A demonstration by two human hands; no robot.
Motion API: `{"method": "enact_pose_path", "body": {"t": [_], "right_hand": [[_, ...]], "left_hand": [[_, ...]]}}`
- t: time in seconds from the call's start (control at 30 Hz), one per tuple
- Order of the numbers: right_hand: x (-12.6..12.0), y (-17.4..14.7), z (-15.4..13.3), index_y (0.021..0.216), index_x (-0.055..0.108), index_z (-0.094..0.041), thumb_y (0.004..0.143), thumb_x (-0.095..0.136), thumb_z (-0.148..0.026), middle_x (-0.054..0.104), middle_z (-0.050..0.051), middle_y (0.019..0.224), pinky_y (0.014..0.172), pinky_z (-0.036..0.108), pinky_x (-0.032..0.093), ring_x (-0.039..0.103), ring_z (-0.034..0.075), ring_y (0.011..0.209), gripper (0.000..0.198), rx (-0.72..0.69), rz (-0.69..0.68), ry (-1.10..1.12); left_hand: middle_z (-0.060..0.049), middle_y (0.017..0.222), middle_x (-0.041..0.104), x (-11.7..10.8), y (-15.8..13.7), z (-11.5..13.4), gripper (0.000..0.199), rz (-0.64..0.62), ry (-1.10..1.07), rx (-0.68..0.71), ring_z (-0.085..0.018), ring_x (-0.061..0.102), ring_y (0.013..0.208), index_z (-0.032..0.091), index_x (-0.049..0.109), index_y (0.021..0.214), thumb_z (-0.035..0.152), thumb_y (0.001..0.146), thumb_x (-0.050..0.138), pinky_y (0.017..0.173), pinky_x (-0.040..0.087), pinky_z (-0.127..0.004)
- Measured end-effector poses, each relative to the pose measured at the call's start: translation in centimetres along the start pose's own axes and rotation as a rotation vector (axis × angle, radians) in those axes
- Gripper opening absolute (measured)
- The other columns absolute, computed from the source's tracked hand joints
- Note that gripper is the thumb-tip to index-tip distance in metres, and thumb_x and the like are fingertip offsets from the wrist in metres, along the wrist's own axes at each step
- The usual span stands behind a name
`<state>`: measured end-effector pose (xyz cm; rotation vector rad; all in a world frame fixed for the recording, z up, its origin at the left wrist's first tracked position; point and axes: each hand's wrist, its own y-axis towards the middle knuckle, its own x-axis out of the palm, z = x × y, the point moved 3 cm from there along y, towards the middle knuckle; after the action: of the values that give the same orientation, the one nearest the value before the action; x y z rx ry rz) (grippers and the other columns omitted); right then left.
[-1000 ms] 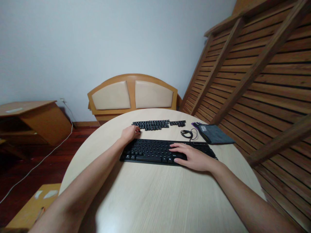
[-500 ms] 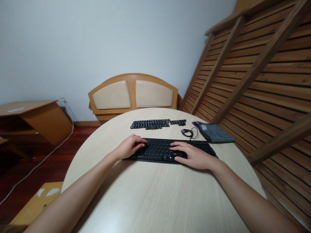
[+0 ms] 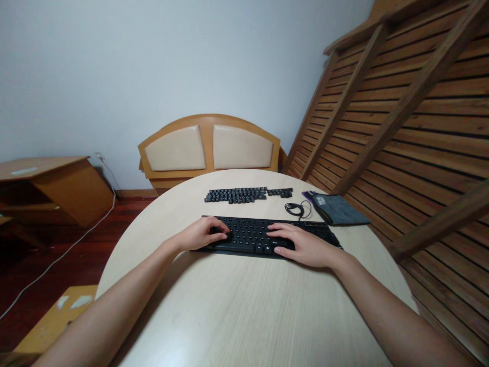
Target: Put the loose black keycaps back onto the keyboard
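Note:
A black keyboard lies flat across the middle of the table. Over its left part my left hand is closed, thumb and forefinger pinched together low at the keys. Anything between those fingertips is too small and dark to name. My right hand rests on the keyboard's right half with its fingers stretched out to the left, covering part of the keys. Behind the keyboard, rows of loose black keycaps stand on the table, with a smaller group of keycaps at their right.
The keyboard's coiled cable lies behind its right part. A dark grey pouch sits near the right edge of the round table. Beyond stand a padded headboard, a leaning slatted wooden frame and a wooden desk.
My left hand has shifted slightly left and down at the keyboard, its thumb and forefinger now closer together. The right hand has stayed in place.

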<state>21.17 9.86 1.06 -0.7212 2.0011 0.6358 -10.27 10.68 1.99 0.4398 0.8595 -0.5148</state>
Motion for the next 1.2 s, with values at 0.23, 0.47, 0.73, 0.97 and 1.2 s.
{"method": "enact_pose_path", "body": {"t": [0.23, 0.47, 0.73, 0.97, 1.2], "right_hand": [[0.0, 0.0, 0.1, 0.135, 0.061, -0.03, 0.094, 0.057, -0.05, 0.052, 0.005, 0.148, 0.115, 0.048, 0.037, 0.048, 0.027, 0.135, 0.046, -0.002, -0.001, -0.009], [0.1, 0.0, 0.2, 0.135, 0.062, -0.03, 0.093, 0.058, -0.05, 0.053, 0.006, 0.147, 0.115, 0.048, 0.037, 0.048, 0.028, 0.135, 0.046, -0.006, 0.008, 0.006], [0.0, 0.0, 0.1, 0.135, 0.062, -0.029, 0.093, 0.057, -0.05, 0.052, 0.005, 0.148, 0.116, 0.049, 0.036, 0.048, 0.028, 0.135, 0.047, 0.004, -0.005, 0.006], [0.0, 0.0, 0.0, 0.135, 0.062, -0.029, 0.094, 0.057, -0.051, 0.053, 0.006, 0.148, 0.115, 0.048, 0.037, 0.049, 0.028, 0.135, 0.047, 0.003, -0.003, 0.001], [0.1, 0.0, 0.0, 0.135, 0.062, -0.029, 0.094, 0.056, -0.051, 0.052, 0.006, 0.148, 0.115, 0.048, 0.037, 0.048, 0.028, 0.135, 0.047, 0.004, -0.005, -0.008]], "left_hand": [[-0.006, 0.102, 0.074, 0.1, 0.0, 0.4, 0.021, -0.01, 0.069, 0.052, -0.02, 0.066, 0.094, 0.019, 0.072, 0.102, 0.034, 0.092, 0.061, 0.087, 0.049, -0.032], [-0.006, 0.102, 0.073, 0.0, 0.0, 1.4, 0.018, -0.033, 0.181, 0.114, -0.02, 0.065, 0.094, 0.019, 0.072, 0.104, 0.029, 0.094, 0.06, 0.088, 0.049, -0.034], [-0.006, 0.101, 0.074, 0.1, 0.0, 1.5, 0.016, -0.045, 0.226, 0.203, -0.02, 0.066, 0.093, 0.02, 0.073, 0.105, 0.027, 0.097, 0.06, 0.087, 0.05, -0.034], [-0.005, 0.101, 0.074, 0.3, -0.1, 1.8, 0.018, -0.059, 0.327, 0.243, -0.02, 0.065, 0.092, 0.021, 0.074, 0.106, 0.023, 0.098, 0.057, 0.086, 0.048, -0.034], [-0.007, 0.099, 0.073, 0.5, -0.2, 2.8, 0.019, -0.062, 0.433, 0.222, -0.022, 0.065, 0.092, 0.02, 0.075, 0.102, 0.021, 0.097, 0.057, 0.085, 0.048, -0.035]]}}
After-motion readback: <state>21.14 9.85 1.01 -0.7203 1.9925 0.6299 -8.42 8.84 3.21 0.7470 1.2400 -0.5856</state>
